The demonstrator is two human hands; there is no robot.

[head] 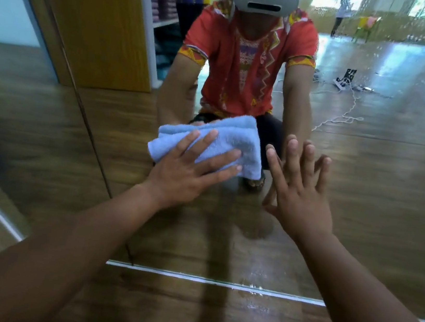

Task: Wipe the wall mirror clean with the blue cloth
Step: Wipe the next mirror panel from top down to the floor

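The wall mirror fills most of the view and reaches down to the floor. A folded light blue cloth lies flat against the glass near the middle. My left hand presses on the cloth with straight, spread fingers. My right hand is flat on the bare glass just right of the cloth, fingers spread, touching its own reflection. Water droplets speckle the mirror's upper right part.
The mirror's bottom edge meets the wooden floor, with a small wet patch there. A seam to another mirror panel runs at the left. Reflected are a person in a red shirt, a wooden cabinet and cables on the floor.
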